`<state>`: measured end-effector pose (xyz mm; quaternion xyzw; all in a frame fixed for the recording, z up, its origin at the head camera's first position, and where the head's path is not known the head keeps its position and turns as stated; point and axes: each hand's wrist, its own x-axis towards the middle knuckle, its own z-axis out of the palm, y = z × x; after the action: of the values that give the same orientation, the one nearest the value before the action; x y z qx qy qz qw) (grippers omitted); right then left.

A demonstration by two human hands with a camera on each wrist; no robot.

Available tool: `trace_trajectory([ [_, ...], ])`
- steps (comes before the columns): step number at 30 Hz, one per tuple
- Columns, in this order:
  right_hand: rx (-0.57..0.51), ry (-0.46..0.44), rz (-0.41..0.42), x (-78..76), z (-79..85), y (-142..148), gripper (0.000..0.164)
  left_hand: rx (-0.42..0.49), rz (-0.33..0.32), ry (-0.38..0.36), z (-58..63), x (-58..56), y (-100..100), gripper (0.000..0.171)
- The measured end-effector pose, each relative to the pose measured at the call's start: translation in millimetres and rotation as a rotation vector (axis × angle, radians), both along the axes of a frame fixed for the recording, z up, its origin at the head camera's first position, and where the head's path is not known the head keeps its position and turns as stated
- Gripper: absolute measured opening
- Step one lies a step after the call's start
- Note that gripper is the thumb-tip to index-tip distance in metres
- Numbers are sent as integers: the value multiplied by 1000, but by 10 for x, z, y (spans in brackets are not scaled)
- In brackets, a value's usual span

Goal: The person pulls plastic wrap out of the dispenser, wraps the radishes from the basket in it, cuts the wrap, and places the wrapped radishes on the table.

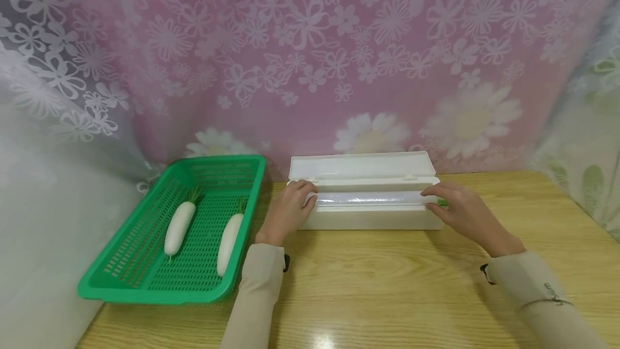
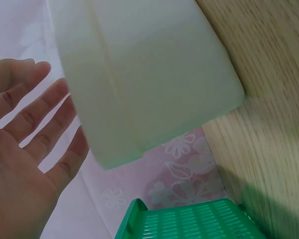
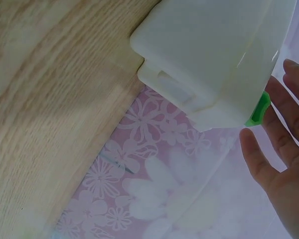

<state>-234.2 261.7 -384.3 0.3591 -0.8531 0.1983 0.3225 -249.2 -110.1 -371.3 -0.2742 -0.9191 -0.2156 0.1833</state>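
Left sleeve (image 1: 256, 290) at eight o'clock from the box (image 1: 370, 220), right sleeve (image 1: 542, 290) at four, and we look straight up between them! Wide open wood on the tabletop (image 1: 368, 279) at six o'clock, running right up to the box's front wall. And there's the roll (image 1: 370, 198), lengthwise in the box's mouth, just behind the front rim, with a hand at each end. Left hand (image 1: 289, 206) on the nine o'clock end, right hand (image 1: 462, 209) on the three o'clock end: well apart, thumbs and fingers gently bent over the rims. Do they pinch the roll? I cannot tell; the box walls hide the fingertips in both wrist views. Green piece (image 3: 259, 108) at the right-hand rim, just beside those fingers! Lid (image 1: 363, 166) standing raised at twelve, the pink cloth (image 1: 310, 69) close behind it; tight back there. Over at nine, the basket (image 1: 160, 298), only a narrow strip of wood between it and the box, left arm across that gap. Inside, one radish (image 1: 179, 228) near the middle, another (image 1: 230, 244) along the right wall, leaves toward one o'clock. More room at three, out to the tabletop's sloping edge!
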Motion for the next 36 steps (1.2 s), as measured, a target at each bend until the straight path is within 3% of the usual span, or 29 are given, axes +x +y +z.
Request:
trace_trajectory([
  [7,12,0,21,-18,-35,19,38,-49,-8,-57,-56,-100,40,20],
  [21,34,-59,0,-12,-19,8,29,-66,-63,-65,-81,-248,52,26],
  [31,1,-198,-34,-44,76,-27,23,-74,-55,40,-99,-299,79,16],
  [36,-20,-235,-59,-60,94,-42,22,-79,-37,48,-103,-308,76,16],
])
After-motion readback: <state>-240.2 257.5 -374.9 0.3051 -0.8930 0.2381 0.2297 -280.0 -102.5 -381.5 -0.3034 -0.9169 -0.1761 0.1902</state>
